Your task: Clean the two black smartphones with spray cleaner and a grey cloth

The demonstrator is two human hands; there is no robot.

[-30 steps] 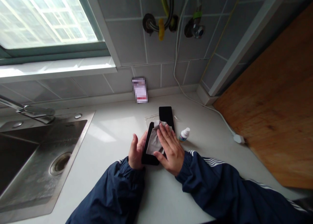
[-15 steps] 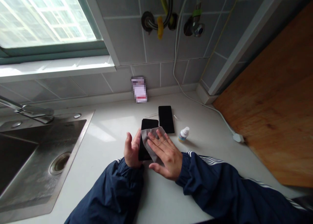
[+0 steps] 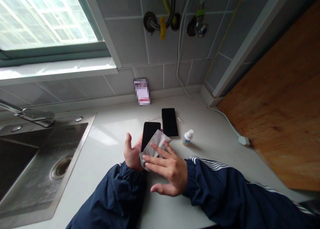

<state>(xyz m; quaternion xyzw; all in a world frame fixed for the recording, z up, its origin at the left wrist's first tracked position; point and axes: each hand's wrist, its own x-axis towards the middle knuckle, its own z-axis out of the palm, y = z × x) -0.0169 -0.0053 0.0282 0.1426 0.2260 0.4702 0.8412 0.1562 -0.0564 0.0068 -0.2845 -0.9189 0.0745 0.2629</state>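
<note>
A black smartphone (image 3: 150, 131) rests in my left hand (image 3: 132, 155). That hand's thumb stands up away from the phone, and its other fingers are mostly hidden underneath. Over the lower part of the screen lies a grey cleaning cloth (image 3: 155, 148), somewhat bunched at its lower left corner. My right hand (image 3: 168, 169) presses flat on this cloth with its fingers spread and its thumb out to the side. Just beyond, a second black smartphone (image 3: 170, 121) lies face up on the counter. Right of it stands a small white spray bottle (image 3: 187, 137) with a coloured label.
A steel sink (image 3: 82, 139) with a faucet (image 3: 35, 115) is on the left. Against the tiled wall leans a blurred upright device (image 3: 142, 92). A white cable runs down to a plug (image 3: 243, 140) on the counter (image 3: 215, 142). A wooden panel (image 3: 280, 115) borders the right side.
My right hand has slid the cloth down towards me, to the phone's lower end, uncovering more of the upper screen. The left hand with the phone has shifted slightly left.
</note>
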